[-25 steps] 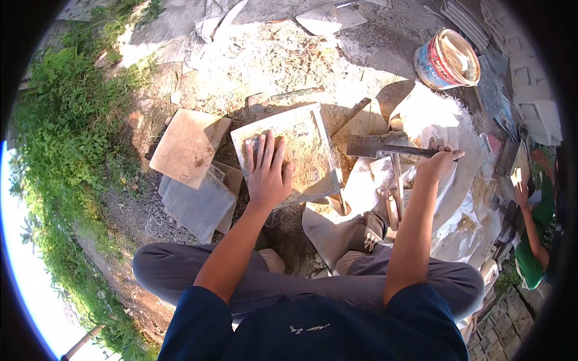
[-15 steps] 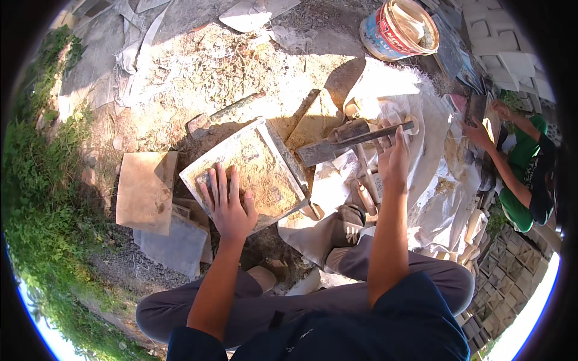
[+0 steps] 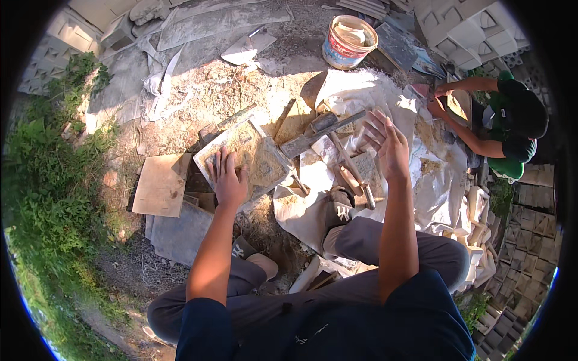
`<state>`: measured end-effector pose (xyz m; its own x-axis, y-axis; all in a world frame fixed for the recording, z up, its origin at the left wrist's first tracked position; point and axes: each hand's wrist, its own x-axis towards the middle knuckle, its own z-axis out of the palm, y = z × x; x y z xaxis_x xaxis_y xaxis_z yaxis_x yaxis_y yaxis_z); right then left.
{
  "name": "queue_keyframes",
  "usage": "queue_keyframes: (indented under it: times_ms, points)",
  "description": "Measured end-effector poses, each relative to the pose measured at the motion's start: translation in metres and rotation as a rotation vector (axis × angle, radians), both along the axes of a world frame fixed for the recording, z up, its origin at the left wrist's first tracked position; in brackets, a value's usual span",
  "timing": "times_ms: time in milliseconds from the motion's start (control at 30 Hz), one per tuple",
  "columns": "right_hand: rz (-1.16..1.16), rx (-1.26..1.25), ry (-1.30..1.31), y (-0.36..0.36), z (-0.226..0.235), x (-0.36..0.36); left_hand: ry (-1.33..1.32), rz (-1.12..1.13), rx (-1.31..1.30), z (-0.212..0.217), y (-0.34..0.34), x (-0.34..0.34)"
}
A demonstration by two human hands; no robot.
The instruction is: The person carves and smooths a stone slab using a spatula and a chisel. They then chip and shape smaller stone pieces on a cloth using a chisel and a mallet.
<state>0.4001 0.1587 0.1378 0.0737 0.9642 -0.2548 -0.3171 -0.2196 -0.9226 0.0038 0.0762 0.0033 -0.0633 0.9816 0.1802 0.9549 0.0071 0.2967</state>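
Left hand (image 3: 230,182) splays on slab (image 3: 257,157), right hand (image 3: 392,150) spreads empty; a bucket (image 3: 350,47) bears lettering (image 3: 342,49).

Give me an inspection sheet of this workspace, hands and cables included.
Surface: brown dirt, partly covered by a crumpled white sheet.
Work items: square, sandy-topped panel; long, dark, flat metal tool to its right.
Clutter: square tan board; flat grey slabs; round red-and-blue bucket.
Hands: left hand flat on the panel; right hand open near the tool's end, contact unclear.
Cables: nothing seen.
Surroundings: leafy green plants left; co-worker in green and black right; stacked pale blocks.
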Motion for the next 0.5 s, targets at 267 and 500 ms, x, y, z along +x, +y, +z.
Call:
queue_keyframes:
  times_ms: [267, 500]
  points:
    - [0.161, 0.361, -0.421, -0.027, 0.175, 0.047, 0.02, -0.227, -0.052, 0.11, 0.006, -0.025]
    - [0.253, 0.54, -1.049, -0.094, 0.271, 0.107, 0.204, -0.468, 0.097, 0.304, 0.014, -0.016]
